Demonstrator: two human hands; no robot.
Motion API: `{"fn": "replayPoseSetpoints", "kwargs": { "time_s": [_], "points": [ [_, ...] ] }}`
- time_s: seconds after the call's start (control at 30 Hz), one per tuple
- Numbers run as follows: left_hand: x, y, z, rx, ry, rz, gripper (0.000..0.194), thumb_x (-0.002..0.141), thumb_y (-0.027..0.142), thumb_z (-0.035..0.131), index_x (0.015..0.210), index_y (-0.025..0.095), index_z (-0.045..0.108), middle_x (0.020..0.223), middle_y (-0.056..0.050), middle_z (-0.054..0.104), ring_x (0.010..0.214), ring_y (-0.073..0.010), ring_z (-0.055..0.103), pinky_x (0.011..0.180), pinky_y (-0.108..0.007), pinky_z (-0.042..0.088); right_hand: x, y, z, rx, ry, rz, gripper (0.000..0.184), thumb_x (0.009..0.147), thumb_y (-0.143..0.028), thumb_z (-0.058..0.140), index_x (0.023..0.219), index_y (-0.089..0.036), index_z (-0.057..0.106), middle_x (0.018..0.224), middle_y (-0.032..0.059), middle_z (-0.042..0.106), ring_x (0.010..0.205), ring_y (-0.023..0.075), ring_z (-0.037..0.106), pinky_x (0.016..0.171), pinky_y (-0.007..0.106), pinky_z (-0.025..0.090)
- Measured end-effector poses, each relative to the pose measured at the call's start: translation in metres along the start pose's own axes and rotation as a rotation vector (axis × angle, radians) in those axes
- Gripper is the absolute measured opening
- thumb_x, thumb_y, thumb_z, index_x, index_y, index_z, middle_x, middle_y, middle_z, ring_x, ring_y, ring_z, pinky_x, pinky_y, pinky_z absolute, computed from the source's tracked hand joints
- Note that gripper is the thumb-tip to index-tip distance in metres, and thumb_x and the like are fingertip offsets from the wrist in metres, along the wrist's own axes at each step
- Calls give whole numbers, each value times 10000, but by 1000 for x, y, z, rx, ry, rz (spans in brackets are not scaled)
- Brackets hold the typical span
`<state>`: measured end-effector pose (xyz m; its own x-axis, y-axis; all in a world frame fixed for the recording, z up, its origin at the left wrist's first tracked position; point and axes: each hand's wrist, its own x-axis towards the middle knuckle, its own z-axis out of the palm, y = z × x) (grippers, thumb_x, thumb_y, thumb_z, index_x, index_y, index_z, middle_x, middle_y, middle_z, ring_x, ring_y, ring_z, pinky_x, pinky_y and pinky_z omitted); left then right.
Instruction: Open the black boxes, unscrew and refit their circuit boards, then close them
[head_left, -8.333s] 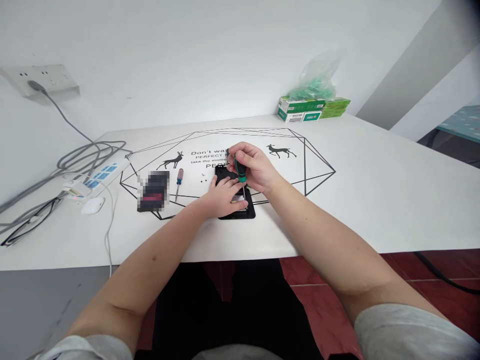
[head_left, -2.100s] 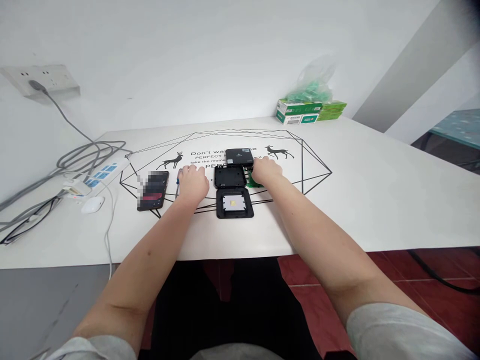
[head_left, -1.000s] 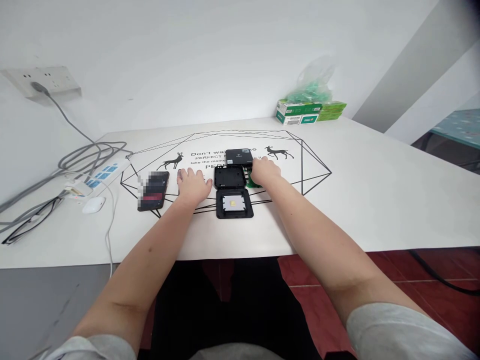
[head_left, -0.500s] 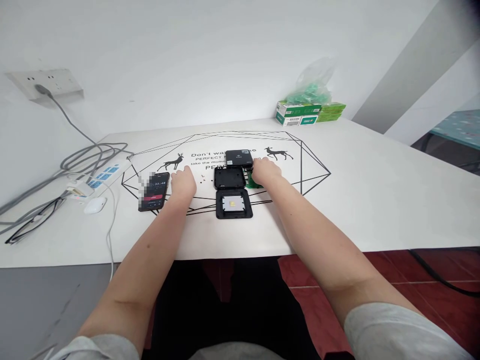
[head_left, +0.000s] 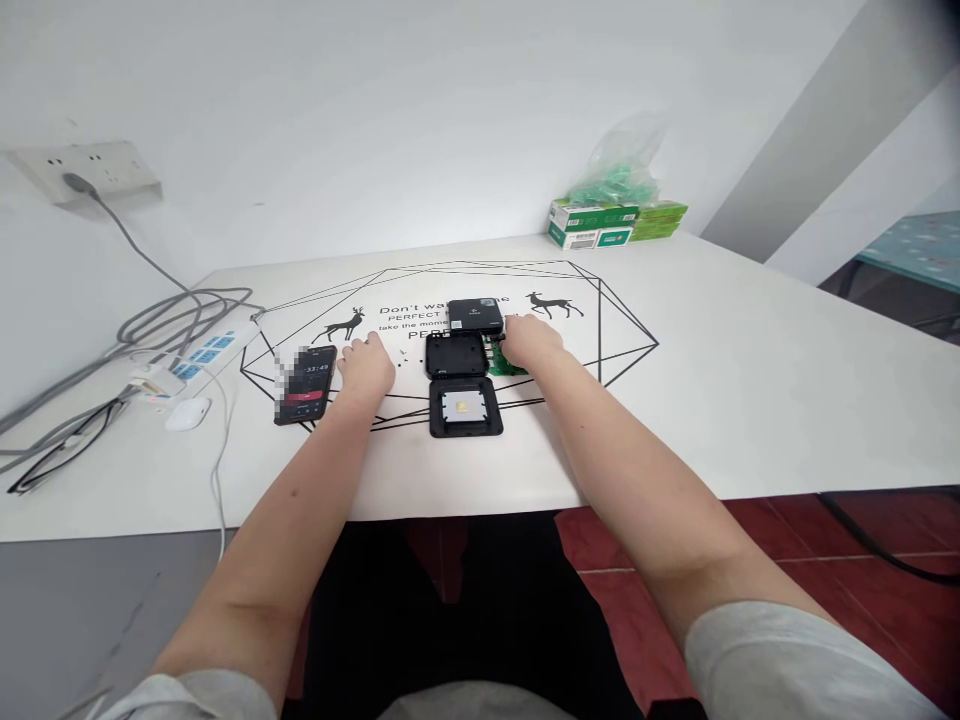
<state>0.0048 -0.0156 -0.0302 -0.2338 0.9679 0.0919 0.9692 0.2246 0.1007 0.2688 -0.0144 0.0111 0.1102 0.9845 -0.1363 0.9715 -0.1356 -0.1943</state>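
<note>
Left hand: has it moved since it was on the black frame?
Yes. Judged against the antlered deer print on the table, the left hand has moved left, off the black frame and over beside the phone.

Clothing: pale grey short-sleeved shirt, cloth faintly mottled. Left sleeve (head_left: 202,695) wrinkled, its edge lighter; right sleeve (head_left: 795,655) shows more cloth, with a rounded hem and soft folds. Shirt front (head_left: 472,702) just in view at the bottom, same grey. Trousers (head_left: 532,620) black, plain, loose-looking; detail lost in the dark. Left forearm (head_left: 289,520) bare, one small round spot partway along, skin crease near the elbow. Right forearm (head_left: 637,480) bare too, a tiny spot nearer the wrist, crease by the elbow. Left hand (head_left: 367,366) and right hand (head_left: 531,342) bare, short-fingered look, knuckles softly rounded.
</note>
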Motion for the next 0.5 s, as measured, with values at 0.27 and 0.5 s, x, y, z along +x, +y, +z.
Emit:
{"fn": "replayPoseSetpoints", "kwargs": {
  "time_s": [0.27, 0.5],
  "points": [
    [-4, 4, 1, -255, 118, 437, 499, 1070, 366, 497, 1514, 170, 613, 1668, -199, 537, 1631, -404, 371, 1340, -619, 316, 5, 8, -5, 6, -3, 36, 438, 994, -96, 575, 1412, -127, 704, 1510, 267, 678, 1301, 335, 736, 1029, 416, 620],
    [-42, 17, -13, -387, -288, 941, 558, 835, 622, 896, 1258, 274, 788, 1685, -112, 559, 1688, -433, 268, 1356, -627, 285, 17, 23, -3, 14, 5, 77, 499, 977, -116, 616, 1473, -109, 674, 1521, 287, 665, 1357, 352, 711, 1067, 440, 608]
  ]
}}
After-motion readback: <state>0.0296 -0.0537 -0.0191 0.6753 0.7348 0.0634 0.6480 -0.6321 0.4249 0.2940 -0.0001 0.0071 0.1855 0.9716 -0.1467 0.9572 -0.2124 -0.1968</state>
